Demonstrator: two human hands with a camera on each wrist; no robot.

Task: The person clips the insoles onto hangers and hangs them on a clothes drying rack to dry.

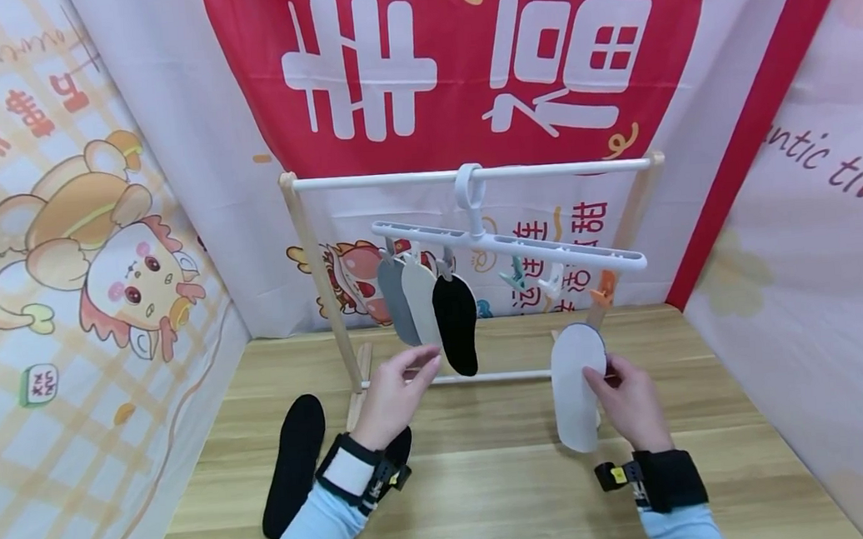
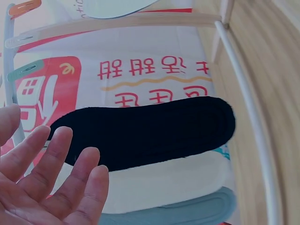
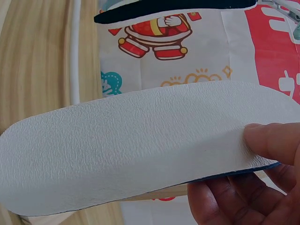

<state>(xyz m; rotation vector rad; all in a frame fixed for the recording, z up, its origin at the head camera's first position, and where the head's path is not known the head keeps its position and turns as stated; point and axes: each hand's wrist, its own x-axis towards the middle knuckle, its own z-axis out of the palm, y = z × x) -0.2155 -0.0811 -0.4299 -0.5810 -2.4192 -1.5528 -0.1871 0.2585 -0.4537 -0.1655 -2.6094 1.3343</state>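
My right hand (image 1: 634, 401) pinches an insole (image 1: 575, 393) between thumb and fingers; its white textured face and a thin dark blue edge show in the right wrist view. The insole is upright, below the orange clip (image 1: 604, 287). My left hand (image 1: 395, 391) holds nothing, its fingers loosely bent just below and left of the hanging black insole (image 1: 455, 326). Beside that one hang a white insole (image 1: 422, 299) and a grey insole (image 1: 398, 299). All three are clipped to the left half of a white clip hanger (image 1: 508, 246), which tilts down to the right.
The hanger hooks over the top bar (image 1: 380, 180) of a wooden-legged rack. A teal clip (image 1: 514, 274) and a white clip (image 1: 552, 280) dangle without insoles. One black insole (image 1: 293, 467) lies on the table (image 1: 508, 506) at left; another dark insole (image 1: 399, 449) is partly hidden by my left wrist.
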